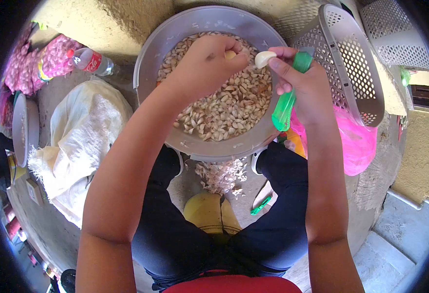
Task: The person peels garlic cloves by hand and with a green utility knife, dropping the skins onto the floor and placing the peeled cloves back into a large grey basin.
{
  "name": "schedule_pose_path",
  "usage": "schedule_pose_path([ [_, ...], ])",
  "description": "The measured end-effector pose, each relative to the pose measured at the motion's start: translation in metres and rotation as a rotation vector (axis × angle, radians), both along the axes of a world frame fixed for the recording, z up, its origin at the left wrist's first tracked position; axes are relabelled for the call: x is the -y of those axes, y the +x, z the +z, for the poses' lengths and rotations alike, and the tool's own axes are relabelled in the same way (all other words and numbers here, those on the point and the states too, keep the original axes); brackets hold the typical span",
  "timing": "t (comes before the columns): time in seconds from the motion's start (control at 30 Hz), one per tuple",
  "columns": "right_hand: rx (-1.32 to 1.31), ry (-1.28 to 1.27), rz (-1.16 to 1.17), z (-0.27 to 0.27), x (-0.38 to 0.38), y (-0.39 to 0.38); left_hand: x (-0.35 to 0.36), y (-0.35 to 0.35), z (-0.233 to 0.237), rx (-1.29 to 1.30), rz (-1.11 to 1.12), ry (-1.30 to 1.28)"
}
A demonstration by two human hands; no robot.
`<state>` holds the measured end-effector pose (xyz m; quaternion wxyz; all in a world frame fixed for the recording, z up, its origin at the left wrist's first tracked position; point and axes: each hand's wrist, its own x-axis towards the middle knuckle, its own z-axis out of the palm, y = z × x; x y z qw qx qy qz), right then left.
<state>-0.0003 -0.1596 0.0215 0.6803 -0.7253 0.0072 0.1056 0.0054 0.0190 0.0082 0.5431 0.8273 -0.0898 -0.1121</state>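
Note:
Over a wide grey basin (143, 63) full of garlic cloves (224, 115), both of my hands are raised close together. My left hand (213, 63) is closed, with a pale yellow garlic clove (230, 54) showing at its curled fingers. In my right hand (307, 80), a green-handled cutter knife (285, 108) lies across the palm. Its thumb and forefinger also pinch a white peeled garlic clove (264, 59). The knife's blade tip is hard to make out.
Right of the basin stand a perforated grey basket (370, 83) and a pink plastic bag (358, 141). A white sack (85, 117), a cola bottle (91, 61) and pink net bags of garlic (60, 53) lie left. Garlic skins (221, 175) and another green cutter (261, 205) lie below.

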Motion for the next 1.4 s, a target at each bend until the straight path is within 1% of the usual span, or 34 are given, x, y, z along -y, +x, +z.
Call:
schedule_pose_path([
  [0.1, -0.055, 0.173, -0.048, 0.002, 0.002, 0.001, 0.001, 0.001, -0.009, 0.001, -0.012, -0.002],
  [0.2, -0.112, 0.256, -0.089, 0.005, 0.004, 0.003, 0.0, 0.002, -0.01, -0.022, -0.038, 0.004],
  [0.3, -0.122, 0.219, -0.059, -0.001, 0.014, 0.007, -0.001, 0.002, -0.007, -0.07, -0.054, 0.027],
  [0.4, -0.122, 0.005, -0.027, 0.006, 0.031, 0.014, -0.003, 0.004, -0.01, -0.072, -0.096, 0.012],
  [0.47, 0.004, 0.149, -0.261, 0.004, 0.061, 0.03, -0.004, 0.005, -0.011, -0.069, -0.134, -0.005],
  [0.53, 0.035, 0.534, -0.455, 0.009, 0.106, 0.046, -0.003, 0.003, -0.009, -0.097, -0.151, -0.083],
  [0.57, -0.025, 0.589, -0.559, 0.006, 0.125, 0.053, -0.002, 0.001, -0.007, -0.111, -0.16, -0.123],
  [0.63, -0.145, 0.693, -0.772, 0.0, 0.148, 0.057, -0.001, -0.001, 0.003, -0.185, -0.163, -0.093],
  [0.67, -0.181, 0.651, -0.623, -0.003, 0.151, 0.056, 0.001, -0.002, 0.007, -0.221, -0.167, -0.078],
  [0.73, -0.253, 0.563, -0.321, -0.004, 0.126, 0.046, 0.004, -0.002, 0.007, -0.286, -0.136, -0.197],
  [0.8, -0.092, 0.22, -0.032, 0.015, 0.069, 0.026, 0.005, -0.002, 0.008, -0.354, -0.1, -0.281],
  [0.87, -0.042, -0.203, 0.142, 0.031, 0.03, 0.003, 0.006, -0.001, 0.011, -0.424, -0.066, -0.335],
  [0.97, 0.239, -0.381, 0.231, 0.009, 0.009, -0.008, 0.007, 0.0, 0.003, -0.468, -0.048, -0.459],
  [1.07, 0.279, -0.45, 0.128, 0.002, 0.0, -0.012, 0.006, 0.0, 0.0, -0.529, -0.094, -0.445],
  [1.17, 0.356, -0.46, 0.112, -0.002, 0.0, -0.012, 0.006, -0.002, 0.001, -0.548, -0.066, -0.444],
  [1.27, 0.163, -0.425, 0.053, -0.002, -0.001, -0.012, 0.0, -0.002, 0.01, -0.621, -0.209, -0.388],
  [1.37, 0.184, -0.455, -0.007, -0.008, 0.0, -0.009, -0.003, 0.0, 0.008, -0.707, -0.209, -0.526],
  [1.4, 0.197, -0.453, -0.032, -0.008, 0.001, -0.008, -0.002, 0.0, 0.007, -0.695, -0.177, -0.557],
])
